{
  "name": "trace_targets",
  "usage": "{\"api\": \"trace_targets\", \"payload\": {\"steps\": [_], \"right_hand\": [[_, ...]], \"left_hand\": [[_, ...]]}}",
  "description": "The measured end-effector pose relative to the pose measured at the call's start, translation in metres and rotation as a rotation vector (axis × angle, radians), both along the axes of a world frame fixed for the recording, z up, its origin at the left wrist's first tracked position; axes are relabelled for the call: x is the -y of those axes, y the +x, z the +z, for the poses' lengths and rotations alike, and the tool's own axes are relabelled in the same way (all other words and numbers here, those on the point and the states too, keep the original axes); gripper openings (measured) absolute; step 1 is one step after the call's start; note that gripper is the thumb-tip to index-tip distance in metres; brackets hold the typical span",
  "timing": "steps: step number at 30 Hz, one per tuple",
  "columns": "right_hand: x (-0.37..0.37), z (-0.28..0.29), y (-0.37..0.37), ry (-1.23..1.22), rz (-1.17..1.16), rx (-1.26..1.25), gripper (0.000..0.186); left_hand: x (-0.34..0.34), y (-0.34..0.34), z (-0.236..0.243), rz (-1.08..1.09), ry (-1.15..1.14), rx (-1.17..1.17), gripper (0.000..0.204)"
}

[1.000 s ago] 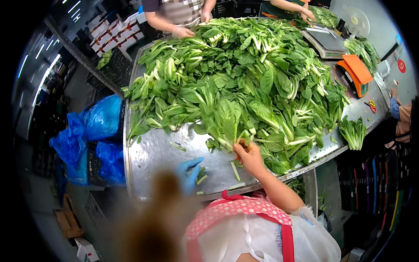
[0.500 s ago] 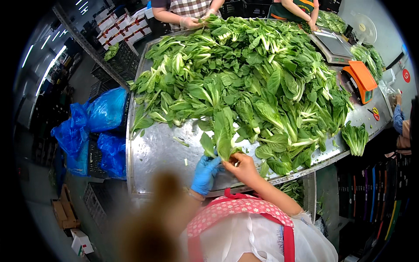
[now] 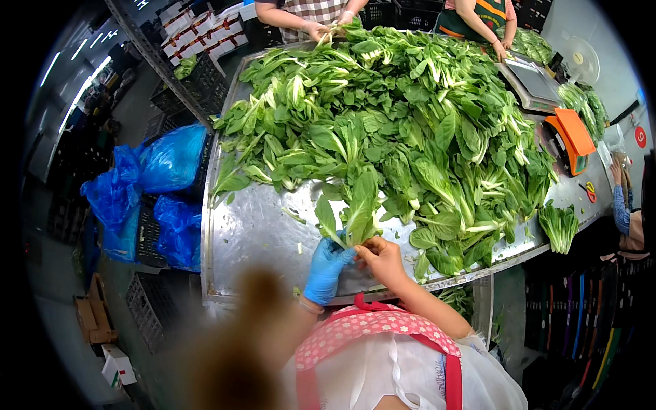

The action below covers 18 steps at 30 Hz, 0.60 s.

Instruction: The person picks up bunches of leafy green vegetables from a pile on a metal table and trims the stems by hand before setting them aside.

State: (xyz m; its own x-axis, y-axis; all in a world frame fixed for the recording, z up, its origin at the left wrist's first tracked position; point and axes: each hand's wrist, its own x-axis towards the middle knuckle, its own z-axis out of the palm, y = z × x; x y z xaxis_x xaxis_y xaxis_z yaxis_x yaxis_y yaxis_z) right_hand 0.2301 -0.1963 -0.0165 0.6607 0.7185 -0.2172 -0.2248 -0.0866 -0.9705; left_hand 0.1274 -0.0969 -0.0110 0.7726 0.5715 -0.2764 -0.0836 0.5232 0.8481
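Observation:
A small bunch of leafy greens (image 3: 361, 208) stands upright between my hands, close to the table's front edge. My left hand (image 3: 324, 270), in a blue glove, is closed around its lower stalks. The bare fingers of my right hand (image 3: 384, 262) pinch the base of the same bunch from the other side. One leaf leans out to the left, apart from the larger leaves. Just beyond my hands spreads a big pile of leafy greens (image 3: 403, 130). The fingers hide the very base of the stalks.
Scraps lie on the metal table (image 3: 249, 246). At right are an orange scale (image 3: 572, 137), scissors (image 3: 588, 192), a flat scale (image 3: 533, 82) and a separate bunch of greens (image 3: 559, 227). Blue bags (image 3: 171, 160) and crates stand left. Co-workers' hands (image 3: 317, 30) work across the table.
The view has shifted slightly. My hands stay on the bunch, and its left leaf now stands farther out from the rest. At the far right, a co-worker's second hand has reached the scale.

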Motion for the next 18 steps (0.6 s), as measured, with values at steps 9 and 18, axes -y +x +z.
{"api": "trace_targets", "payload": {"steps": [9,18], "right_hand": [[0.011,0.017,-0.010,0.353,0.070,0.953,0.011],[-0.003,0.034,0.003,0.021,0.017,1.147,0.029]], "left_hand": [[-0.010,0.001,-0.022,0.187,-0.371,0.204,0.022],[-0.024,-0.009,-0.015,0.202,-0.214,0.088,0.024]]}}
